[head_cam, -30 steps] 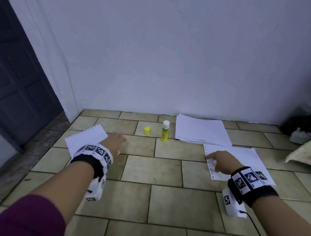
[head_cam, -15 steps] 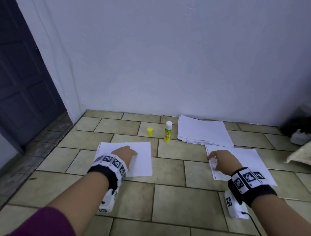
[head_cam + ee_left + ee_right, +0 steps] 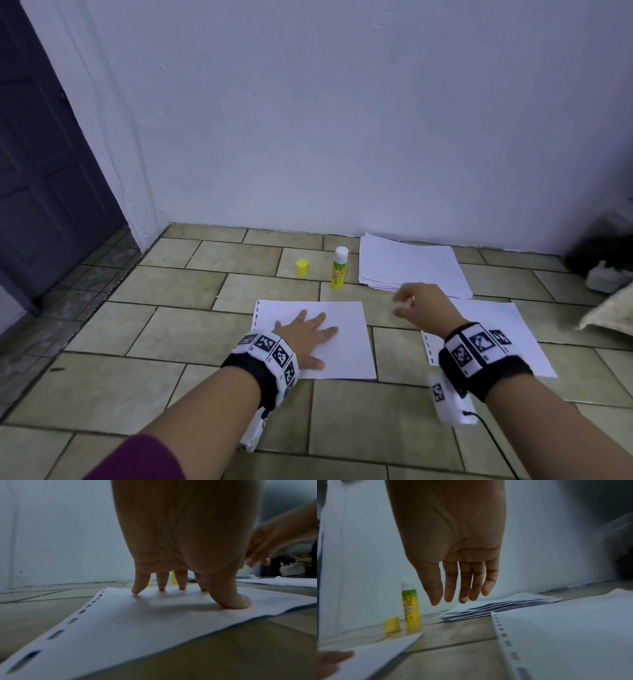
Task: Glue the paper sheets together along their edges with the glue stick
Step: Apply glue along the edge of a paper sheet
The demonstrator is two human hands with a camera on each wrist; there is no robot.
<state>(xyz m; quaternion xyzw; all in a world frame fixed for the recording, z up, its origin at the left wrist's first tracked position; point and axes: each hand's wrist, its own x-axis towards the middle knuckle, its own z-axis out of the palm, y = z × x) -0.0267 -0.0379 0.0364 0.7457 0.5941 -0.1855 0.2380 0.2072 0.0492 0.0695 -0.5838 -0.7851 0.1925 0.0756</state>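
The left hand is pressing flat, fingers wide, on a thin, floppy paper sheet lying on the floor, while the right hand is hanging loose and empty near the light, hard glue stick, best gripped round its middle.

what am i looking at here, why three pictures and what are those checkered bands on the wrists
No machine here: a person is working on a tiled floor with bare hands. The bands carry printed markers and small cameras. One picture comes from a camera on the head, the other two from the wrists, looking along the fingers.

The left hand lies flat on a paper sheet, fingers spread. The right hand is in the air, empty, above the floor between that sheet and a second sheet.

Near the wall stand an uncapped glue stick, its yellow cap and a paper stack.
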